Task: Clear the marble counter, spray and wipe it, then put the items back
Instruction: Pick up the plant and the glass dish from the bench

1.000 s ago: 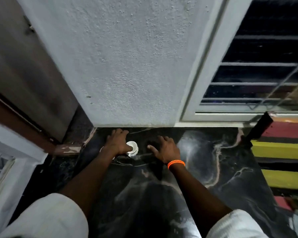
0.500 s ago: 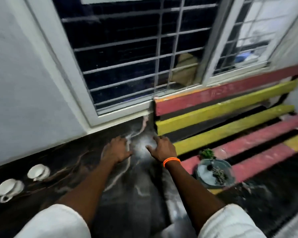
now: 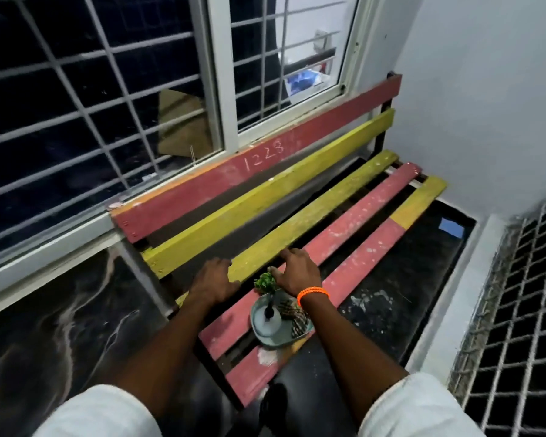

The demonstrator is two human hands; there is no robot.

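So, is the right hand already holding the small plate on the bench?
No, the right hand hovers with spread fingers above the plate on the bench, not gripping it.

There are two hands, the left hand (image 3: 214, 280) and the right hand (image 3: 298, 272). One bench (image 3: 353, 212) has two back slats and four seat slats. One round dish (image 3: 270, 329) is on it. One orange bracelet (image 3: 312, 293) and two windows are visible.

Home balcony, slatted bench (image 3: 297, 190), grilled window (image 3: 92, 99)
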